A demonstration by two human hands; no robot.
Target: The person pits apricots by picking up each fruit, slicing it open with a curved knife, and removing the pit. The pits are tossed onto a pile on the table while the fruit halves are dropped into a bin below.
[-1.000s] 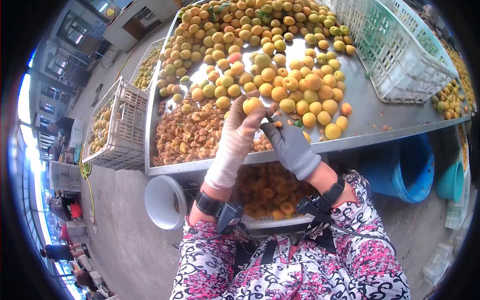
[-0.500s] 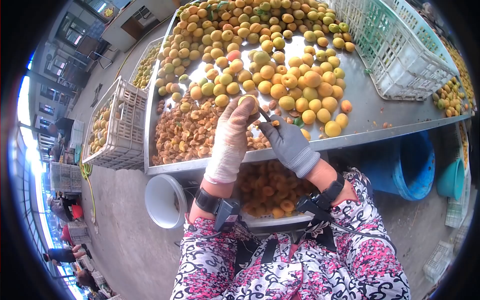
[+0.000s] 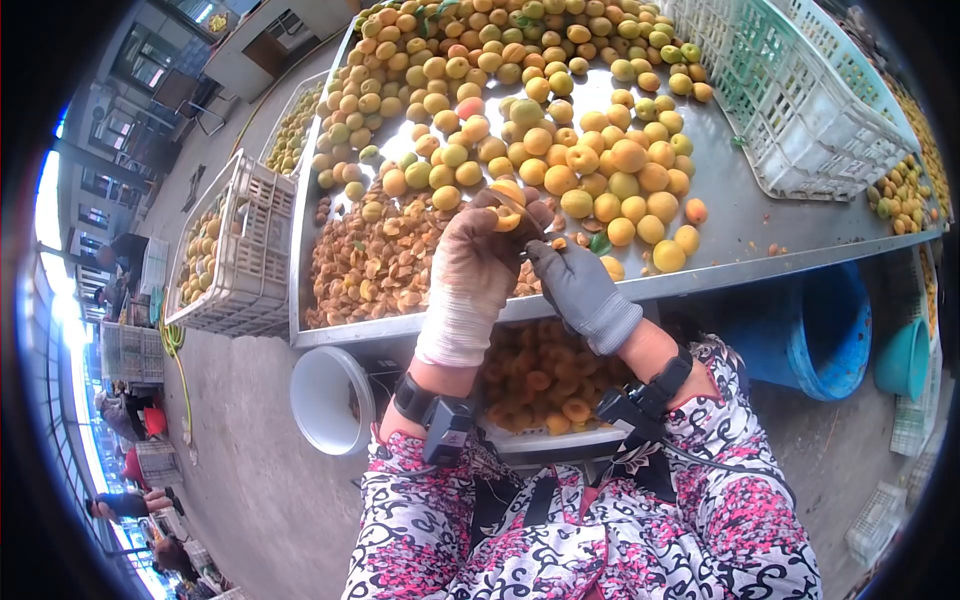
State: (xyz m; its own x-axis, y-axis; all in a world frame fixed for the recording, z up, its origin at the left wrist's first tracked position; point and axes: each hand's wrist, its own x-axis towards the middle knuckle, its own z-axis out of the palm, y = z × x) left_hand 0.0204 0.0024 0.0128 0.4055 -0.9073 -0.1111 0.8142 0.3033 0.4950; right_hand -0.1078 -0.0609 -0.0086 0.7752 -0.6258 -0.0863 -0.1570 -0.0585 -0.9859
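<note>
Left hand (image 3: 478, 262): apricot (image 3: 505, 207) is pinched at fingertips.
Right hand (image 3: 580, 285): small knife (image 3: 530, 238) is gripped.
Risk: fingers may be nicked if blade slips.

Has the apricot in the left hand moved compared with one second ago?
Yes. The apricot in the left hand now sits slightly farther in over the metal table, away from its near edge.
</note>
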